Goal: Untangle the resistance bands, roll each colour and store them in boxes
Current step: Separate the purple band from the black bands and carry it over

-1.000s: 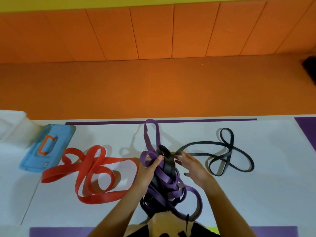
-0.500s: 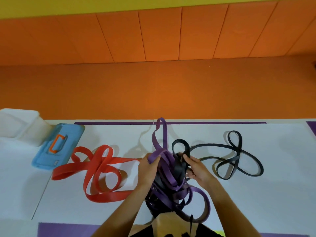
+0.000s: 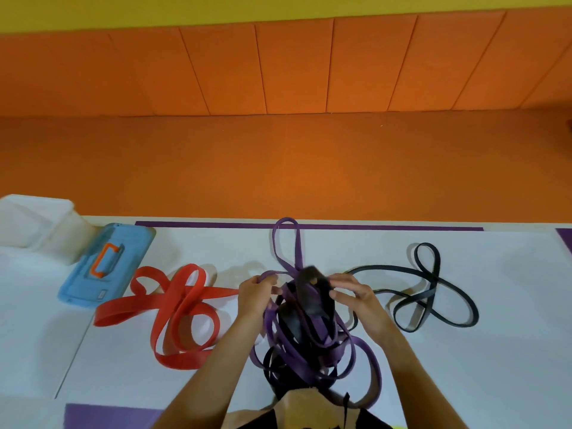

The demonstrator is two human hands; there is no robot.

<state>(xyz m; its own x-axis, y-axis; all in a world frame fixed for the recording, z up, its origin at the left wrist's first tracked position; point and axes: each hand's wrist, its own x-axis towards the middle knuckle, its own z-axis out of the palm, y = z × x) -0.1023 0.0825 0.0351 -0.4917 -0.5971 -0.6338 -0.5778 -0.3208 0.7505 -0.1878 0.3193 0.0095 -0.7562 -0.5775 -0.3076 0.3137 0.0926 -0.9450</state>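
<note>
At the white tabletop's (image 3: 495,351) near edge, the left hand (image 3: 255,292) is pinching a flat purple band (image 3: 298,246) from the rubbery tangle (image 3: 305,345) while the right hand (image 3: 356,294) is gripping a wide black strap (image 3: 311,294), 1 red band (image 3: 182,308) lying looped alongside.

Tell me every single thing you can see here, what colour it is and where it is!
red resistance band: one, red, loose on the table, left of the hands
purple band: count unclear, purple, tangled in the middle
wide black band: one, black, on top of the tangle
thin black band: one, black, looped on the right
lid: one, blue with an orange handle, far left
box: one, whitish, left corner
table: one, white with purple strips
wall padding: orange, behind
left hand: grips the purple band
right hand: pinches the wide black band
</note>
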